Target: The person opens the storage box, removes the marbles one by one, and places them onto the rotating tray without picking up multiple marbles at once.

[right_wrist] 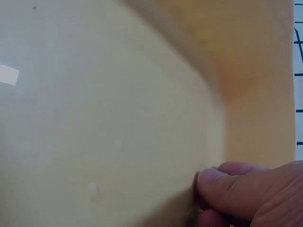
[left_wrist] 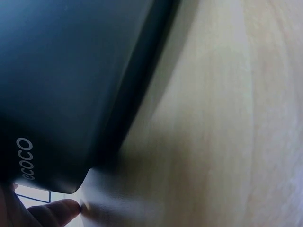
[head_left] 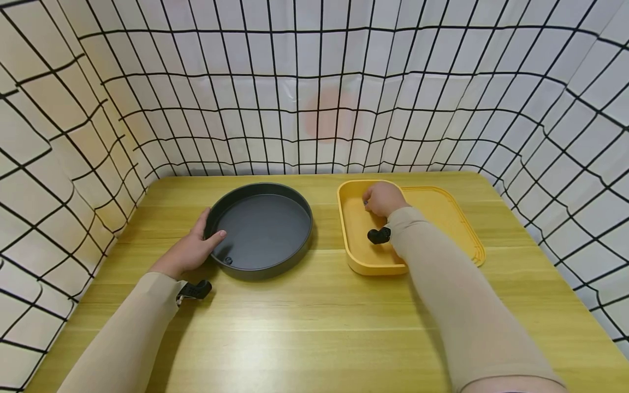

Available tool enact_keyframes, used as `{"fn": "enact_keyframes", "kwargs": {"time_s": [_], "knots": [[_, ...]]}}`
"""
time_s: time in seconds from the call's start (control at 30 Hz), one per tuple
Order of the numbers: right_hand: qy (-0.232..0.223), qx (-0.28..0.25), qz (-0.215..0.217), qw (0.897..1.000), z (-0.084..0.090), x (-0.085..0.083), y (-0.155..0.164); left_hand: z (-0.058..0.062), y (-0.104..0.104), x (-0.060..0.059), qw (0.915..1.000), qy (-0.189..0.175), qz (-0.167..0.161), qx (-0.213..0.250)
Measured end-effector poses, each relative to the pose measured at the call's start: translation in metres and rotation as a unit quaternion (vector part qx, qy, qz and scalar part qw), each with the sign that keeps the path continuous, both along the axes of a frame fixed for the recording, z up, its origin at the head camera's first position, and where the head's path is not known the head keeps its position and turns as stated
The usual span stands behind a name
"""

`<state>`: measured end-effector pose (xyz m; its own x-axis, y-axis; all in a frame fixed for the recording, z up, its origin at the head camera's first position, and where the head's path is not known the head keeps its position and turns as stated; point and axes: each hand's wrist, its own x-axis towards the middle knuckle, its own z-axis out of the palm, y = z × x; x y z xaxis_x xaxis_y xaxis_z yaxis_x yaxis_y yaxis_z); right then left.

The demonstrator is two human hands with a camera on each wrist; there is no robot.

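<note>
Left hand on dark pan rim, right hand down in yellow tray

Left hand (head_left: 189, 248) rests against the left rim of the round dark baking pan (head_left: 262, 229), thumb hooked over the rim edge, fingers relaxed along the outer wall; a light hold, not a full grip. Pan sits flat on the wooden bench (head_left: 304, 322), left of centre, a small round mark on its floor near the front wall. Left wrist view: pan wall (left_wrist: 71, 80) fills the frame, pale lettering low on it, one fingertip (left_wrist: 61, 210) at the bottom edge beside the pan.

Right hand (head_left: 383, 197) is inside the yellow tray (head_left: 366, 256), near its back left area, fingers curled inward and pinching a small dark thing that is too hidden to name. Right wrist view: thumb and fingers (right_wrist: 246, 191) bunched together against the tray floor (right_wrist: 94, 118), blurred; the pinched thing does not show clearly.

Tray sits right of the pan, apart from it, on top of a flat yellow lid or board (head_left: 457, 224) that sticks out to its right. Both forearms wear beige sleeves, a black wrist camera mount (head_left: 194, 291) on the left. A grid-patterned white curtain (head_left: 314, 98) surrounds the bench.
</note>
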<state>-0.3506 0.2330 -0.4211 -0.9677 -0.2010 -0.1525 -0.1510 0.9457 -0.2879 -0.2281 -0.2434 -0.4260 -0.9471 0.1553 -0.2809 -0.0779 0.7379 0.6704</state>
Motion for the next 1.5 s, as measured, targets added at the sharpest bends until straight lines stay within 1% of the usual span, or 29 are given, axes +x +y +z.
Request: {"fn": "enact_keyframes", "kwargs": {"time_s": [0.17,0.3,0.43,0.63,0.8,0.9,1.07,1.27,1.37,1.5], "knots": [[0.008,0.009,-0.002,1.000,-0.001,0.000,-0.001,0.000,0.001,0.000,1.0000,-0.002,0.004,0.004],[0.008,-0.002,-0.006,1.000,-0.003,0.002,-0.001,-0.001,0.001,0.001,1.0000,0.001,0.003,0.007],[0.005,-0.027,-0.009,1.000,-0.003,0.004,-0.001,-0.002,0.001,0.000,0.9999,0.002,0.004,0.012],[-0.003,-0.069,-0.019,0.997,-0.004,0.003,0.001,-0.004,0.000,0.000,0.9999,0.002,0.005,0.010],[-0.009,-0.095,-0.026,0.995,0.000,0.001,0.000,-0.003,0.001,0.001,1.0000,0.004,0.003,0.004],[-0.006,-0.108,-0.015,0.994,0.004,0.000,-0.001,-0.002,0.001,0.001,1.0000,0.006,0.001,0.001],[0.005,-0.141,0.008,0.990,0.017,0.004,-0.004,-0.001,0.001,0.001,1.0000,0.005,0.001,0.001],[0.016,-0.183,0.013,0.983,0.032,0.008,-0.016,-0.001,0.000,0.001,1.0000,0.003,0.002,-0.001],[0.011,-0.203,0.017,0.979,0.040,0.012,-0.026,0.000,0.000,0.001,1.0000,0.003,0.003,-0.001],[-0.010,-0.229,0.017,0.973,0.049,0.016,-0.043,0.000,0.000,0.001,1.0000,0.004,0.003,-0.002]]}}
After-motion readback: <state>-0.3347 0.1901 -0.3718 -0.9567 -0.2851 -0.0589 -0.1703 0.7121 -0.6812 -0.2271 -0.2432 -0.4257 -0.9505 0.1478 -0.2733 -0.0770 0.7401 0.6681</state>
